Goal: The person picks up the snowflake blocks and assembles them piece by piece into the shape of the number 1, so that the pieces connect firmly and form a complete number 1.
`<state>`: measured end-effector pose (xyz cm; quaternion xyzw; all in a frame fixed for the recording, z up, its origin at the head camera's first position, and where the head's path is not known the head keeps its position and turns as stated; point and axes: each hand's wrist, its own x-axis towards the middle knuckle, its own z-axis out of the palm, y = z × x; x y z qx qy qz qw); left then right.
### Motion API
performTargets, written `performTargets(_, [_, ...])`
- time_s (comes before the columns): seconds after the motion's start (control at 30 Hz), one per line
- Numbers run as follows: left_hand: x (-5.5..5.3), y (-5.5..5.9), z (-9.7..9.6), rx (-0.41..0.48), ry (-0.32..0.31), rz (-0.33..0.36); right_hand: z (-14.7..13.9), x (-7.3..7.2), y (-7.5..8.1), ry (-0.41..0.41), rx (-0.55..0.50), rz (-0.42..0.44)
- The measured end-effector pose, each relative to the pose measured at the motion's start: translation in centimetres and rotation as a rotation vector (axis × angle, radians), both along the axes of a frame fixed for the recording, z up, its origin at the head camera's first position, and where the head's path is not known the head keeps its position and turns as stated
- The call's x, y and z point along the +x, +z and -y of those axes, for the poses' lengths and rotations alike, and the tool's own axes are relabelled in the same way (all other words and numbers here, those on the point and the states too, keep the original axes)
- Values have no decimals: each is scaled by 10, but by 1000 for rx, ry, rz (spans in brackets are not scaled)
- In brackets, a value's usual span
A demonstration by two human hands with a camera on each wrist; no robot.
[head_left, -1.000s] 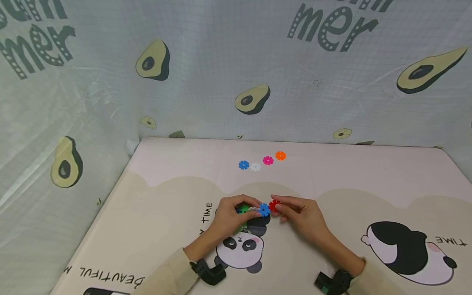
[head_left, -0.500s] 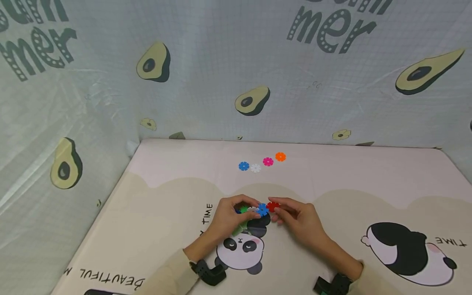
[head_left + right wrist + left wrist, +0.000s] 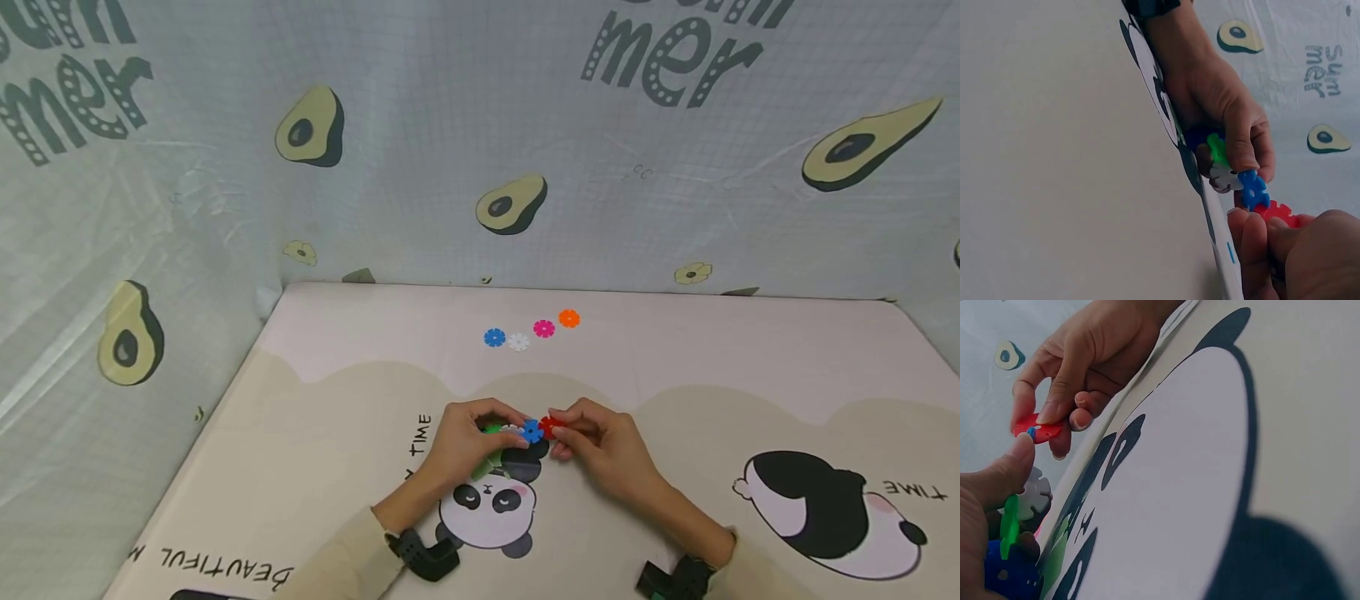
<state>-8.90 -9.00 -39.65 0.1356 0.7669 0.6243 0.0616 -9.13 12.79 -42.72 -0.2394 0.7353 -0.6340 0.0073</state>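
In the head view my left hand (image 3: 467,437) pinches a chain of plastic snowflake discs between thumb and fingers. The right wrist view shows the chain's light blue disc (image 3: 1255,191), white disc (image 3: 1225,179) and green disc (image 3: 1217,150) joined edge to edge. A dark blue disc (image 3: 1010,575) sits at its other end, partly covered by the left hand. My right hand (image 3: 613,446) pinches a red snowflake disc (image 3: 549,427) by its edge. The red disc touches the light blue one; whether their slots are fully engaged, I cannot tell.
Beyond the hands, a loose blue disc (image 3: 494,337), white disc (image 3: 518,342), pink disc (image 3: 543,328) and orange disc (image 3: 569,318) lie on the table mat (image 3: 712,350). A hanging sheet (image 3: 420,125) with avocado prints closes off the back and left.
My right hand has moved slightly left with the red disc, bringing it against the light blue disc, and its fingers have shifted their pinch. The left hand stays nearly still. The loose discs lie unchanged.
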Motion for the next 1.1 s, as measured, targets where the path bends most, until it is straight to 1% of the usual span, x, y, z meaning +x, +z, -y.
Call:
performTargets(0.03, [0, -1, 0, 0, 2, 1, 0, 0, 0, 0, 5, -12])
performTargets(0.07, [-1, -4, 0, 0, 6, 4, 1, 0, 0, -2, 8, -20])
performTargets(0.2, [-7, -20, 1, 3, 24, 9, 3, 1, 0, -13, 26, -50])
performTargets(0.27, [-10, -28, 2, 1, 30, 5, 4, 1, 0, -17, 30, -52])
performTargets(0.33, [-10, -31, 3, 0, 24, -2, 5, 1, 0, -13, 29, -41])
performTargets(0.5, [-10, -32, 3, 6, 1, -27, 6, 2, 1, -8, 44, -5])
performTargets(0.57, [-9, -32, 3, 7, 2, -37, 6, 2, 3, -12, 55, -1])
performTargets(0.77, [-9, -32, 2, 19, -13, -58, 9, 7, 21, -19, 62, 1])
performTargets(0.83, [-9, -32, 2, 8, -27, -78, 9, 9, 27, -24, 58, 1])
performTargets(0.9, [-9, -33, 3, -21, -39, -110, 9, 9, 30, -28, 55, -7])
performTargets(1.03, [-9, -34, 4, -75, -59, -175, 8, 8, 29, -37, 40, -11])
performTargets(1.1, [-9, -35, 4, -77, -73, -199, 6, 5, 21, -43, 30, 0])
